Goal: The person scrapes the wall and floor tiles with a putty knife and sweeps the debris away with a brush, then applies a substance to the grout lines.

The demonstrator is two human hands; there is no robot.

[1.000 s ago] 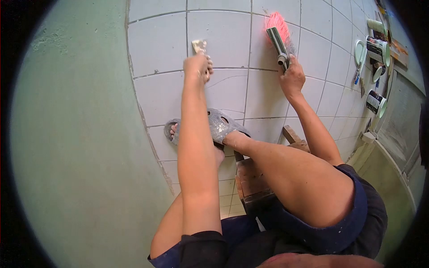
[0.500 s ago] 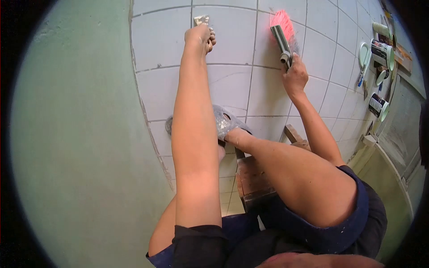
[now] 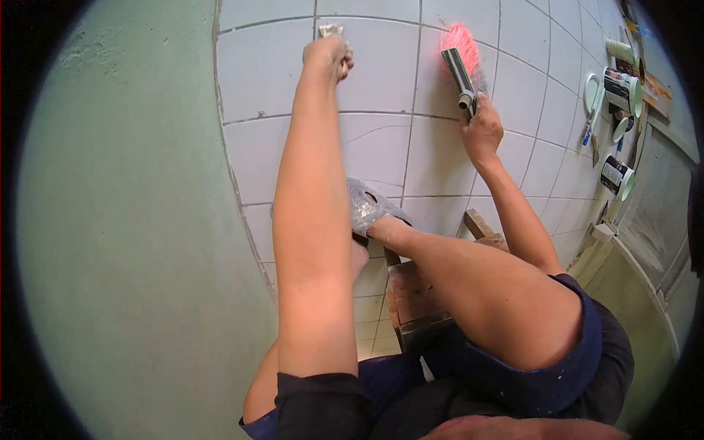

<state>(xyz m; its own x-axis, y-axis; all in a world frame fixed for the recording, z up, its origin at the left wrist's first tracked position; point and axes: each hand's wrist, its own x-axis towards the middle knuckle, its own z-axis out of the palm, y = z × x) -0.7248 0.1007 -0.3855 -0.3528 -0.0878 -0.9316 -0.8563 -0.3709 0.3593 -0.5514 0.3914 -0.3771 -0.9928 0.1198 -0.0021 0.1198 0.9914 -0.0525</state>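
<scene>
My left hand (image 3: 327, 56) is closed around a scraper, whose pale, smeared blade (image 3: 331, 30) points forward over the white floor tiles (image 3: 379, 66). Its handle is hidden in my fist. Farther right, my right hand (image 3: 482, 130) grips a broom head (image 3: 460, 77) with a dark block, a round handle socket and pink bristles. The bristles lie on or just above the tiles; I cannot tell which. Between my arms, my foot wears a grey, paint-spotted shoe (image 3: 364, 205).
A wooden stool (image 3: 418, 293) stands under my leg. The green wall (image 3: 139, 220) runs along the left. At right are several paint tubs (image 3: 617, 176), a pale round lid (image 3: 592, 92), and a roller (image 3: 621, 50). A framed panel (image 3: 664, 198) borders that side.
The view has shifted slightly, so the tiles sit lower. My left hand with the scraper has moved a little farther forward over the tiles. The broom head stays in about the same place.
</scene>
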